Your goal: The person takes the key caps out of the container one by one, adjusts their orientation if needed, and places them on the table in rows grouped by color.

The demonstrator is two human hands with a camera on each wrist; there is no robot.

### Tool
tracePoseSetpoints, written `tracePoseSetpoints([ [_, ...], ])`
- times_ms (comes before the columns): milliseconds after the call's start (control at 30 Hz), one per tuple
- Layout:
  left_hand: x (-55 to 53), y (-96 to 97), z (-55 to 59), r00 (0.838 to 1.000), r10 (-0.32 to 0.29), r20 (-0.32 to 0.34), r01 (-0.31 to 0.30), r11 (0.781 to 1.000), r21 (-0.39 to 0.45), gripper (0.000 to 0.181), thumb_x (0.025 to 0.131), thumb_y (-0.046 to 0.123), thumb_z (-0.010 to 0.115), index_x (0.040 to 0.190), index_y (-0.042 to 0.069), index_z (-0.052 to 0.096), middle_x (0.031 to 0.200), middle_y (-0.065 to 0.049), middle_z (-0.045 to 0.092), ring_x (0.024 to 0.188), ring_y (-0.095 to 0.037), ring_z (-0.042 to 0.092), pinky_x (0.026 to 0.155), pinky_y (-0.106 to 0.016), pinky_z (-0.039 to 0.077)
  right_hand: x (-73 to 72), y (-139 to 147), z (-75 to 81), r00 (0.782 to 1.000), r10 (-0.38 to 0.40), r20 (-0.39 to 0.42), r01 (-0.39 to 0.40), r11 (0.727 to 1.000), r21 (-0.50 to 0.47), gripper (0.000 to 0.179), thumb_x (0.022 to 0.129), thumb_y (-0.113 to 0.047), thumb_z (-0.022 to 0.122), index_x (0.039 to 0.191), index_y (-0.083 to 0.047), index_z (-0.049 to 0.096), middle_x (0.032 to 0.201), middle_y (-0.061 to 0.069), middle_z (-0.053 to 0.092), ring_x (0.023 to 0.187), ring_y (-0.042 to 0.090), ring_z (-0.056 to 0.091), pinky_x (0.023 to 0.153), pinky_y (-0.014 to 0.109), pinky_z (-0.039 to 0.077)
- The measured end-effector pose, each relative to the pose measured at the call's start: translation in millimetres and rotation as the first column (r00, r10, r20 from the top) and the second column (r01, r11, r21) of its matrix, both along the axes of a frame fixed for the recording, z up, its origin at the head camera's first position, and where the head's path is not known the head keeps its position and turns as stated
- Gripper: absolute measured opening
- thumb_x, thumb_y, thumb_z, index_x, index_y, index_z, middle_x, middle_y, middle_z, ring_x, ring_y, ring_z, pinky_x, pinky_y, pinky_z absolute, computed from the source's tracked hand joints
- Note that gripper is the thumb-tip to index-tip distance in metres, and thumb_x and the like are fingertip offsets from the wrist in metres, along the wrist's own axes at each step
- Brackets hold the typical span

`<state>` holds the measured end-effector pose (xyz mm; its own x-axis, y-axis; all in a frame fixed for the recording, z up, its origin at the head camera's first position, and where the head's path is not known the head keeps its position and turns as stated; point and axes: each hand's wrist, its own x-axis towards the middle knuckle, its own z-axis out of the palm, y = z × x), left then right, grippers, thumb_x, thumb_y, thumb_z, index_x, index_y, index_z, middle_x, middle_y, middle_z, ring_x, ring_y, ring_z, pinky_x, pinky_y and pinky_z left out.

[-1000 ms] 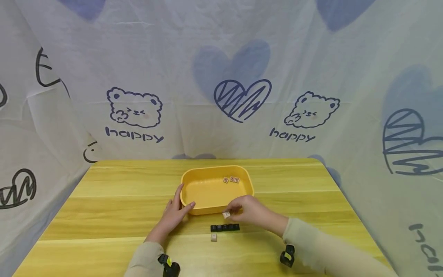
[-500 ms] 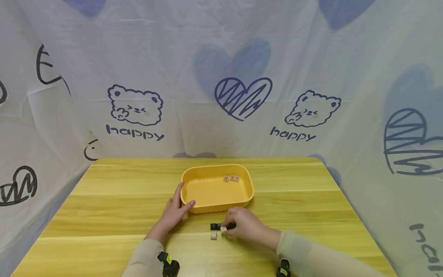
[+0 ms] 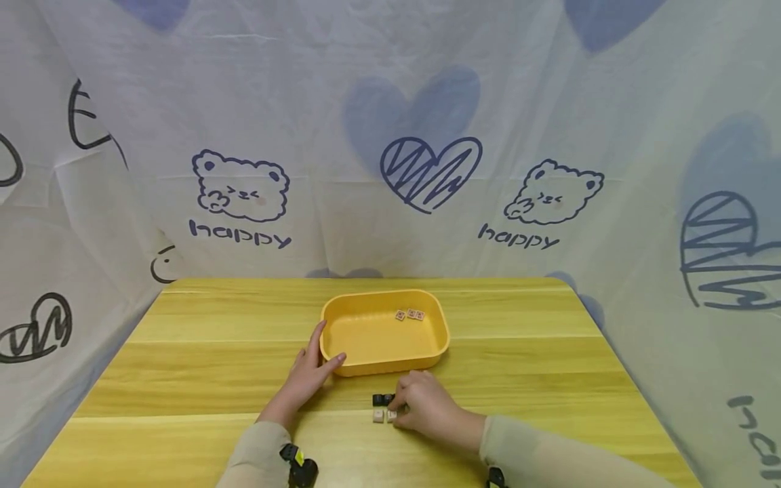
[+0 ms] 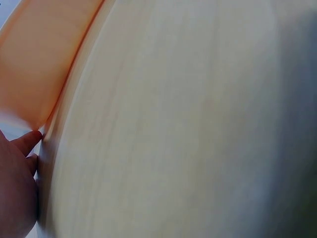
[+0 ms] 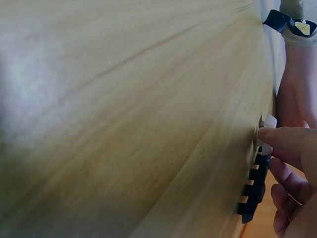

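My right hand (image 3: 421,409) pinches a small white keycap (image 3: 392,416) between thumb and finger, low over the table. Another white keycap (image 3: 378,415) sits just left of it. Behind them runs a row of black keycaps (image 3: 377,400), its right part hidden by the right hand; the right wrist view shows the black row (image 5: 253,191) side-on beside the fingers. My left hand (image 3: 305,376) rests at the near left corner of a yellow plastic tray (image 3: 390,367), thumb touching the front rim and straight fingers along the left side.
Inside the tray, near its back right, lie three pale keycaps (image 3: 411,314). The wooden table (image 3: 525,379) stretches to both sides. A white printed cloth (image 3: 342,224) hangs behind its back edge.
My right hand has carried the white keycap from the tray's front edge down and left, to beside the other white keycap. The left hand keeps its place on the tray.
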<state>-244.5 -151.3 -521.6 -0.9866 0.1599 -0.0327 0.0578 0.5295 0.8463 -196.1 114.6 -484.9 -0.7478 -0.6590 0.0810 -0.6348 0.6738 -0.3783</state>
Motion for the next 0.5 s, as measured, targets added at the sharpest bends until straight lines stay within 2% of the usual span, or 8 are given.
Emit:
tracePoseSetpoints([
  [500, -2.2, -0.9, 0.0, 1.000, -0.013, 0.023, 0.013, 1.000, 0.006, 0.088, 0.095, 0.047, 0.059, 0.158, 0.021, 0.003, 0.159, -0.020, 0.016, 0.140, -0.054, 0.003, 0.110, -0.066, 0.001, -3.3, -3.3, -3.0, 1.000, 0.015, -0.009, -0.015, 1.000, 0.026, 0.018, 0.073, -0.025, 0.086, 0.090, -0.020, 0.081, 0.073, -0.018, 0.047, 0.071, 0.002, 0.038, 0.067, 0.021, 0.031],
])
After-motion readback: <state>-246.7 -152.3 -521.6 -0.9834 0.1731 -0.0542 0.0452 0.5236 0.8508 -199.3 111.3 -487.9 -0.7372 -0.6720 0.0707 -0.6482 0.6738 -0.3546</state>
